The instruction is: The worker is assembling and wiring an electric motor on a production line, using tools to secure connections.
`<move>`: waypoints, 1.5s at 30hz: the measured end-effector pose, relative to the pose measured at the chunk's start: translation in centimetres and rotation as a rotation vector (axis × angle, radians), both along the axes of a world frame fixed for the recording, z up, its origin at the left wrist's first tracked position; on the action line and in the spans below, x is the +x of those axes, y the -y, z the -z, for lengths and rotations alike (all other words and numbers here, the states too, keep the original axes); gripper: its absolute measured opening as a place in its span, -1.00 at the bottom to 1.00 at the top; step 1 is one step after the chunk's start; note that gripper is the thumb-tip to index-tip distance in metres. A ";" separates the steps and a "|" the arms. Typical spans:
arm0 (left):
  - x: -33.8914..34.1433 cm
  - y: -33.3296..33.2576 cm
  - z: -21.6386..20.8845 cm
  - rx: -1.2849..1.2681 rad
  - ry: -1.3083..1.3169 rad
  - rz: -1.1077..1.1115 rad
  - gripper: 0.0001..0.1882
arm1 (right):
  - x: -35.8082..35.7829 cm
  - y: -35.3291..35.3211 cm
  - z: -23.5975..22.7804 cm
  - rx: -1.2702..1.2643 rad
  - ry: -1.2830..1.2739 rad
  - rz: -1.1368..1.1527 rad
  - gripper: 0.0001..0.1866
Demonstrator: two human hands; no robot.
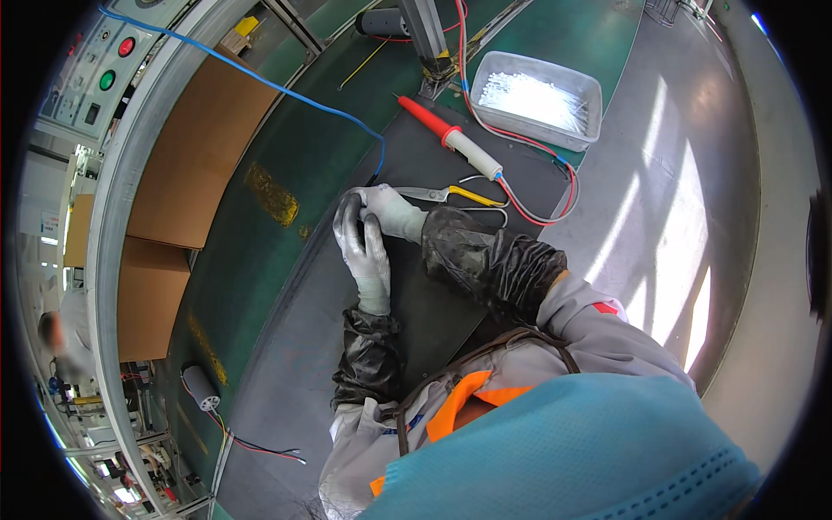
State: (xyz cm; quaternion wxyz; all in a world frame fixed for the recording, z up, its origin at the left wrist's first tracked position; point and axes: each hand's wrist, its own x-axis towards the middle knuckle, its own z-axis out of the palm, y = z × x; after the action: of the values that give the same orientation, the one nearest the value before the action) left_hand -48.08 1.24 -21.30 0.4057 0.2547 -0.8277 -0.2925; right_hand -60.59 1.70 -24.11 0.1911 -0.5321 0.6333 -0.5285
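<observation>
My left hand (364, 256) and my right hand (392, 212), both in pale gloves with grey-coated fingers, meet over the dark mat. The left fingers curl up against the right fingertips; whatever lies between them is hidden. A blue lead (325, 111) runs down from the upper left, and its black end meets the top of my closed right hand. Scissors (425, 193) with a yellow handle lie just beyond the right wrist. Farther off rests a red-and-white test probe (459, 143) with a red and a grey cable.
A clear plastic bin (598, 121) of white, thin pieces stands far right. Grey cylindrical motors lie near left (200, 387) and at the far end (381, 22). Cardboard sheets (195, 147) line the metal frame at left, below a control panel (91, 87). A metal post (425, 39) rises at the back.
</observation>
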 end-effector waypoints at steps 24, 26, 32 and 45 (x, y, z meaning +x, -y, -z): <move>0.1 0.1 0.4 -0.013 -0.013 -0.015 -0.57 | -0.2 0.0 0.0 0.005 -0.002 -0.022 -0.66; 0.1 0.0 0.2 -0.007 -0.016 -0.019 -0.57 | -0.2 0.0 0.0 0.003 -0.004 -0.027 -0.67; 0.0 0.4 0.5 -0.050 -0.016 -0.002 -0.58 | -0.1 -0.1 -0.3 -0.001 0.044 -0.024 -0.68; -0.1 0.4 0.7 -0.045 -0.023 -0.003 -0.60 | -0.6 0.1 0.5 0.070 0.022 -0.048 -0.61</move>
State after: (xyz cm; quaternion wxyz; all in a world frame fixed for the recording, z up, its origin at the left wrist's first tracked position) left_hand -48.14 0.88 -22.04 0.4211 0.2435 -0.8289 -0.2762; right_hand -61.17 1.65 -24.59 0.2291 -0.5342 0.6362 -0.5074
